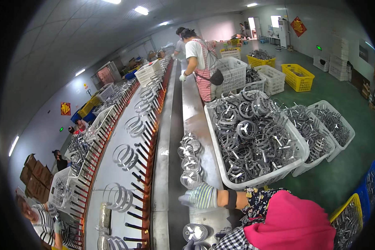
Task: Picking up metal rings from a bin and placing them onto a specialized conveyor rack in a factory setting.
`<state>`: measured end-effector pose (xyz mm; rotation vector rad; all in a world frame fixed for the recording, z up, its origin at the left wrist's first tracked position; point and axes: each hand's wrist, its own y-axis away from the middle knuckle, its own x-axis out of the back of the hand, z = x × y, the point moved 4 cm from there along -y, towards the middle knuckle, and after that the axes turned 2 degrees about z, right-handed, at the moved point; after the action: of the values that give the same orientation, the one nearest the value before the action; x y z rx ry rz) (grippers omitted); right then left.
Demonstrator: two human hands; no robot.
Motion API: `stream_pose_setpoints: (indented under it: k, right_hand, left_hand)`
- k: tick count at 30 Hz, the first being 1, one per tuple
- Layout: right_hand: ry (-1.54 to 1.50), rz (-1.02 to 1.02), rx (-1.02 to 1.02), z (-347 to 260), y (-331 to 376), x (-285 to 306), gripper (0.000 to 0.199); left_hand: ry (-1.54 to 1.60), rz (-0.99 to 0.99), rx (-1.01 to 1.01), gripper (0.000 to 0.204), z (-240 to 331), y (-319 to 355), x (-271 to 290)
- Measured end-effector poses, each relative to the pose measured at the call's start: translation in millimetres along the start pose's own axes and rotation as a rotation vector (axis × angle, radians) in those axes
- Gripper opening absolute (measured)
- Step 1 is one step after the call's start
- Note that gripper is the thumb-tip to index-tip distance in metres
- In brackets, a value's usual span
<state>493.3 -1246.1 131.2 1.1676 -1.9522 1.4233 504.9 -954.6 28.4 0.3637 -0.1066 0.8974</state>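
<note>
My right hand (200,196), in a striped glove with grey fingertips, reaches left over the steel worktop (210,217). Its fingers look stretched out, slightly blurred, and nothing shows in them. Just beyond it is a round metal part (191,179) with a three-armed centre, nearest in a row of several similar ones. Another round part (195,232) lies on the near side of the hand. A black band circles my right wrist, below a floral sleeve. Pink cloth and checked fabric fill the lower right and hide part of the arm. My left hand is not in view.
Along the left runs a white conveyor (110,177) edged with dark pegs, carrying loose rings. White crates (223,160) heaped with metal parts stand right. Yellow (298,81) and blue crates are farther right. A co-worker (202,66) stands ahead; others work across the conveyor.
</note>
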Motion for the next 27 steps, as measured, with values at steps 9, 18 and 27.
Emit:
stream_pose_setpoints:
  k: [9, 18, 27]
  right_hand:
    - [-0.053, 0.073, -0.046, 3, -21, 15, 0.023]
    - [-0.336, 0.058, 0.133, 21, -90, -17, 0.028]
    - [-0.475, 0.211, -0.036, 101, -145, -34, 0.025]
  left_hand:
    - [-0.177, 0.032, 0.046, 0.031, 79, 11, 1]
    - [0.061, 0.347, 0.192, 0.033, 80, 38, -4]
    - [-0.051, 0.465, 0.099, 0.027, 44, 15, -15]
